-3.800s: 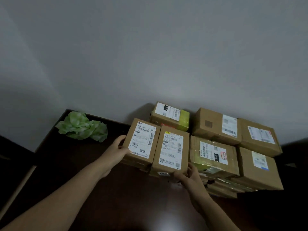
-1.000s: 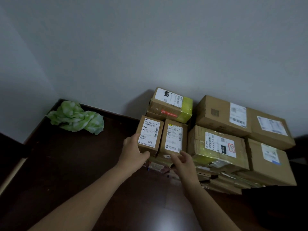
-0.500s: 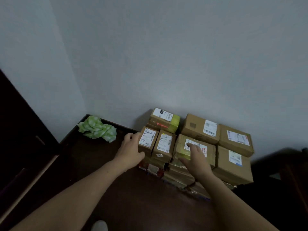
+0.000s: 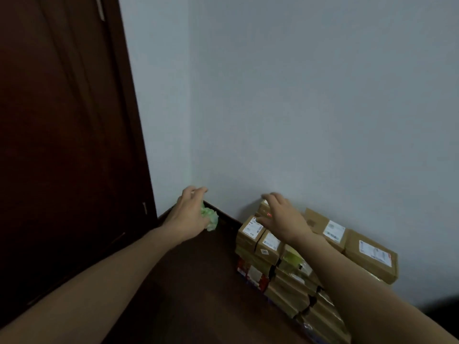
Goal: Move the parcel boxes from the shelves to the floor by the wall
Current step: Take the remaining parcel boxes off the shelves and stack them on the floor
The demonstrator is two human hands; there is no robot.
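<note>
Ahead of me a plain pale grey-blue painted wall fills most of the view. It meets a narrow side wall of the same colour in a corner to my left. Left of that stands a tall dark reddish-brown wooden door, with a small pale metal fitting low on its edge. Below me lies a dark brown wooden floor, faintly glossy. A dark skirting strip runs along the foot of the wall ahead. In the corner a crumpled pale green bundle lies on the floor. The light is dim and even.
</note>
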